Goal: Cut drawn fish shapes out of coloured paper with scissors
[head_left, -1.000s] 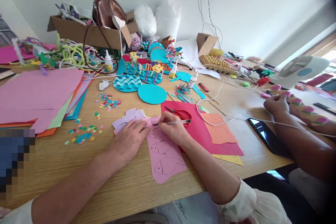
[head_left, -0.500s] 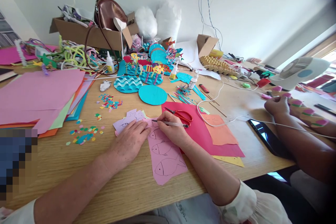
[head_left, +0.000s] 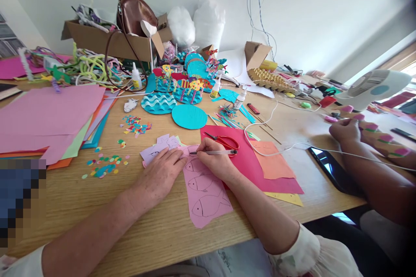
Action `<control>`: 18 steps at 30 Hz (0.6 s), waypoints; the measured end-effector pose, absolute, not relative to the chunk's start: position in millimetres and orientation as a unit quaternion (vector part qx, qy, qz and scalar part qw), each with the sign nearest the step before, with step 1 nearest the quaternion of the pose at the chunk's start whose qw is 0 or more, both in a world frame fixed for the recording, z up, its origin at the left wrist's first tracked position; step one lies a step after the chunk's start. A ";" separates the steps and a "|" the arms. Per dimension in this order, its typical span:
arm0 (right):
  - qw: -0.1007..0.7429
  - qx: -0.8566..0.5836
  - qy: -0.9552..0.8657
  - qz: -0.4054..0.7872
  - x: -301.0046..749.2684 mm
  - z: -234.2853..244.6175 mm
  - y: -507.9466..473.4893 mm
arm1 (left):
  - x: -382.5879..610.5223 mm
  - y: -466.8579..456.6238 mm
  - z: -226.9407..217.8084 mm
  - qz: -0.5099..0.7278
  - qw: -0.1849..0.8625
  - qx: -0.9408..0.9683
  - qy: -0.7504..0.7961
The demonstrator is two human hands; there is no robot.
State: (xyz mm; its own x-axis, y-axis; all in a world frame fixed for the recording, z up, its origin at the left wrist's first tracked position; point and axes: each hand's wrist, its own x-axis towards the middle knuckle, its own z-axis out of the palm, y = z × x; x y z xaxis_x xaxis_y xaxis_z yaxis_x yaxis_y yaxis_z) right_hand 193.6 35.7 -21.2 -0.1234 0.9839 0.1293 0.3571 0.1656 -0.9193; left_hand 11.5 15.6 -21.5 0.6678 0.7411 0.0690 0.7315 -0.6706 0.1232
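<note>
A pink paper sheet (head_left: 204, 197) with fish outlines drawn on it lies on the wooden table (head_left: 162, 229) in front of me. My left hand (head_left: 160, 175) rests flat on its left edge, fingers stretched out. My right hand (head_left: 216, 162) is closed round a pen (head_left: 214, 152), whose tip touches the top of the pink sheet. Red-handled scissors (head_left: 224, 140) lie just behind my right hand on a red paper sheet (head_left: 250, 160).
Stacked coloured paper (head_left: 48, 117) lies at left, confetti dots (head_left: 104, 164) beside it. Teal wavy craft discs (head_left: 175, 95), glue bottles and a cardboard box (head_left: 110, 39) fill the back. At right, another person's hand (head_left: 346, 132) works near a phone (head_left: 328, 169), a white cable and a fan (head_left: 370, 88).
The pen in my right hand has shifted slightly over the top of the pink sheet. My left hand stays put.
</note>
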 end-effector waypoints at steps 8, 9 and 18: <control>0.404 -0.522 -0.645 0.386 195.0 -19.9 35.5 | 10.6 15.2 -23.3 0.057 0.040 0.913 0.403; 0.404 -0.522 -0.645 0.386 195.1 -19.9 35.5 | 10.7 15.0 -22.4 0.056 0.043 0.912 0.403; 0.411 -0.512 -0.644 0.392 195.7 -21.4 35.8 | 12.8 15.1 -17.8 0.033 0.043 0.911 0.409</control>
